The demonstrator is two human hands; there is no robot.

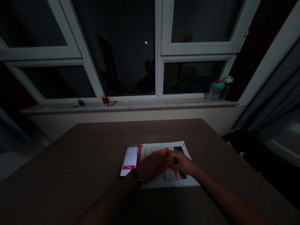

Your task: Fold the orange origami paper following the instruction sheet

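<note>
A printed sheet or booklet [150, 184] with orange and dark patches lies on the brown table [93, 137]. Over it, my left hand [151, 167], with a dark band at the wrist, rests on an orange-red piece [166, 151] that looks like folded paper. My right hand [181, 162] pinches the right edge of this piece, its fingers curled in. The left fingertips are dim and partly hidden against the piece. Just left of the sheet lies a phone [130, 160] with a lit screen and a red bar near its bottom.
Beyond the table's far edge, a speckled stone sill [145, 105] runs under dark windows. On it stand a small red jar [105, 99], a dark small object [81, 102] and a teal-lidded bottle [216, 90]. Grey curtains [274, 90] hang at the right. The room is dim.
</note>
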